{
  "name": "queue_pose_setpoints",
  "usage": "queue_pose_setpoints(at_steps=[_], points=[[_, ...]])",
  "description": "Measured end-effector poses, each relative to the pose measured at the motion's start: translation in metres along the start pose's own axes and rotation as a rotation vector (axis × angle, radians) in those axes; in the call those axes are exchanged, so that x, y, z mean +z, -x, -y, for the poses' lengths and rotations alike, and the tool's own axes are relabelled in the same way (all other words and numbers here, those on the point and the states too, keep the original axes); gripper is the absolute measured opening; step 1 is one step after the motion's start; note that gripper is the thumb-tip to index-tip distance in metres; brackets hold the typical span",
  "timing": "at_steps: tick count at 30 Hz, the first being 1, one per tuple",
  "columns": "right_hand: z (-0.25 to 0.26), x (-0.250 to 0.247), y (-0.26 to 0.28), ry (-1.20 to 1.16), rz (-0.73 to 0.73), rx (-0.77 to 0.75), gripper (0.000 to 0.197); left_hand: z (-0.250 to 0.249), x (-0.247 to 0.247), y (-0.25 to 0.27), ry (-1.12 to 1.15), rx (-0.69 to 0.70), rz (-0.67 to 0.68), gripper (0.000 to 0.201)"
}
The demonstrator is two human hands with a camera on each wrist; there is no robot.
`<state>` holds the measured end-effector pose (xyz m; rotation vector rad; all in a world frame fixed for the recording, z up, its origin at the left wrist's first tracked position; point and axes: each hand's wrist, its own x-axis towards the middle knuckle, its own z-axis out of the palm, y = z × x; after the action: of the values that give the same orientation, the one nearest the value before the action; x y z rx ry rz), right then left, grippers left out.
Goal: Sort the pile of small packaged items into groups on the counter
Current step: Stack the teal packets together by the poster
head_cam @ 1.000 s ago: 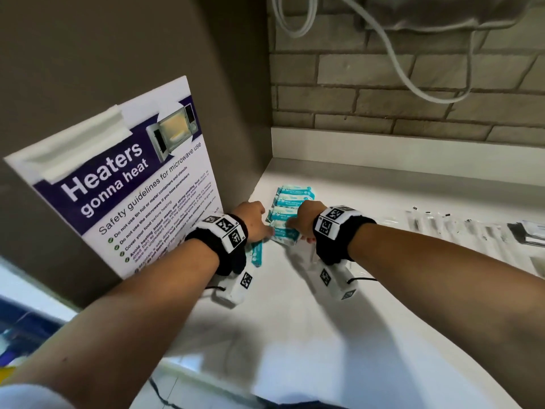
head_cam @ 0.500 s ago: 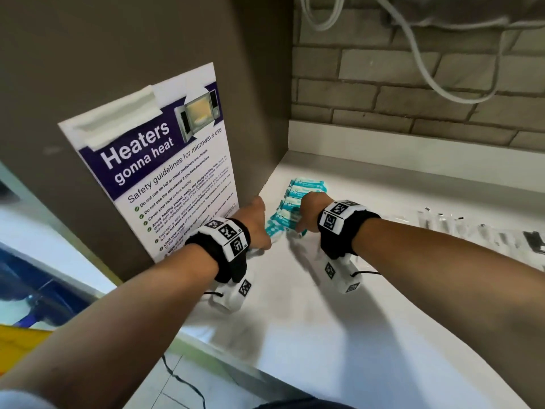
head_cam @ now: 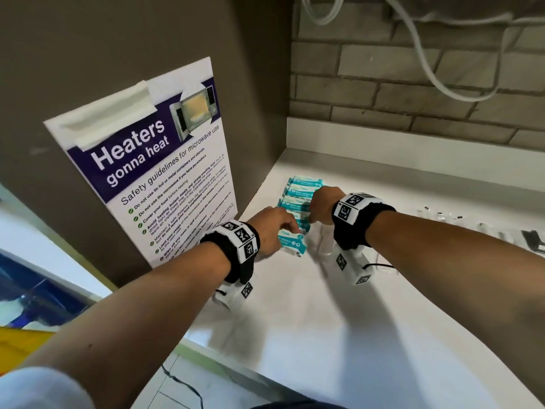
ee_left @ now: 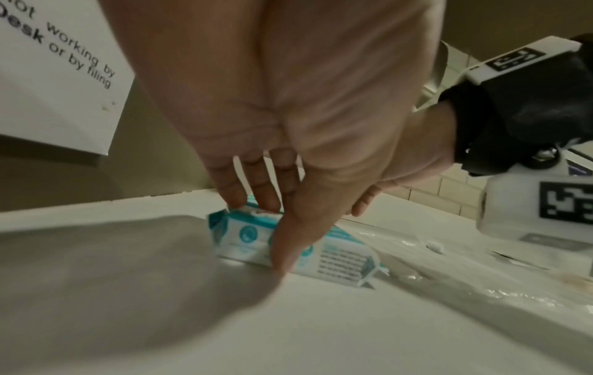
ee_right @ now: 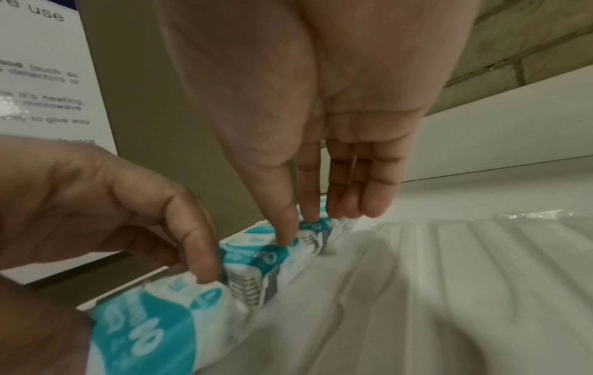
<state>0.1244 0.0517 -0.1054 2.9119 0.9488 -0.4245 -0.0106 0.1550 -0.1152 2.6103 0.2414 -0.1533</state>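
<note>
Several teal-and-white wipe packets (head_cam: 303,190) lie in a row on the white counter (head_cam: 324,335), close to the brown side wall. My left hand (head_cam: 290,231) pinches the nearest packet (head_cam: 292,245) at the near end of the row. In the left wrist view the thumb is in front of this packet (ee_left: 340,261) and the fingers (ee_left: 237,200) are behind it. My right hand (head_cam: 309,216) is just beyond. Its straight fingers (ee_right: 308,210) point down and touch the tops of the packets (ee_right: 266,256) in the row.
A microwave safety poster (head_cam: 165,178) hangs on the brown wall at the left. Clear-wrapped items (head_cam: 442,216) lie in a row along the counter to the right, with a dark item (head_cam: 533,240) at the far right. The counter's front edge (head_cam: 221,361) runs at the lower left.
My left hand has moved right from beside the wall to the near end of the row with a packet. The right hand has stayed on the row.
</note>
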Motion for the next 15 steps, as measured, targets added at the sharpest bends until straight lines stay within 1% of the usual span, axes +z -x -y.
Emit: queue_pose_setpoints(at_steps=[2,5,7,10,13,15], points=[[-0.002,-0.003,-0.005,-0.023,-0.012,-0.015,0.042,0.001,-0.001,-0.002,-0.046,0.004,-0.005,0.05],[-0.005,-0.009,-0.012,-0.044,-0.045,-0.055,0.041,0.0,-0.006,-0.005,-0.133,-0.077,0.033,0.062],[-0.006,-0.014,-0.018,-0.073,-0.061,-0.061,0.042,-0.002,-0.011,-0.011,-0.118,-0.093,0.049,0.067],[-0.007,-0.02,-0.032,-0.114,-0.064,-0.065,0.048,-0.007,-0.016,-0.026,-0.051,-0.105,0.013,0.062],[-0.008,-0.026,-0.045,-0.071,-0.009,-0.054,0.042,-0.008,-0.018,-0.046,-0.024,-0.163,-0.058,0.056],[-0.011,-0.028,-0.054,-0.079,0.014,-0.058,0.04,-0.005,-0.019,-0.06,-0.024,-0.184,-0.054,0.056]])
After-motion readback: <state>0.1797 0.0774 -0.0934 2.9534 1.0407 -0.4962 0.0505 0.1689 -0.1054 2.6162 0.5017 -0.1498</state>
